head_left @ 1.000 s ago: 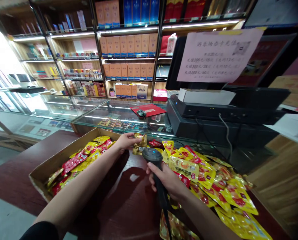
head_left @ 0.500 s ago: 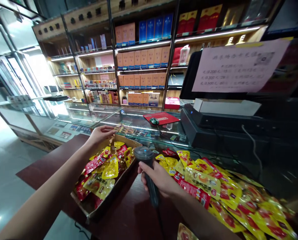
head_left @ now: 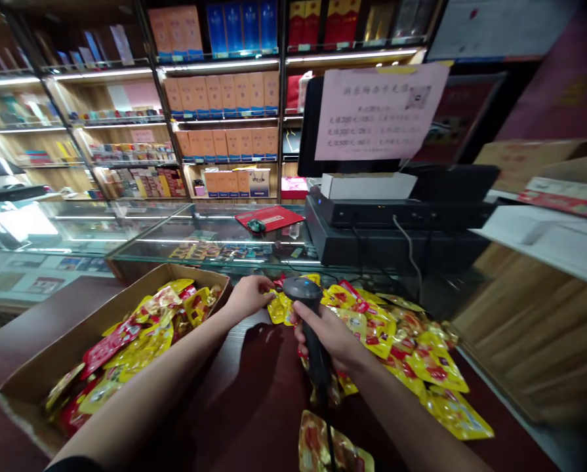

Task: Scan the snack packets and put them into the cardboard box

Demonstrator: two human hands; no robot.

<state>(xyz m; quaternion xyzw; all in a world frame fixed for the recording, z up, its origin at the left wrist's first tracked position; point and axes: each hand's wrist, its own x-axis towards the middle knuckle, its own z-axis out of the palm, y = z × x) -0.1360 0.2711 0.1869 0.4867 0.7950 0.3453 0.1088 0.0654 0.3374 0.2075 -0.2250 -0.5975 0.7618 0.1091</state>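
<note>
A black handheld scanner is grasped by the right hand, its handle wrapped by the fingers and its head held uppermost, where a small blue light is shown. The left hand is held just left of the scanner's head, its fingers curled beside a yellow packet; whether that packet is pinched, touched or let go cannot be told.

To the right, a heap of packets, mostly yellow with some red, is spread over the dark red table and is partly hidden by the right forearm. Nearer the camera, 1 gold packet is crossed by the scanner's cable. To the left, more yellow and red pouches are held in an open carton, partly covered by the left forearm. Beyond, a mouse is set on a red mat, on a glass counter.
</note>
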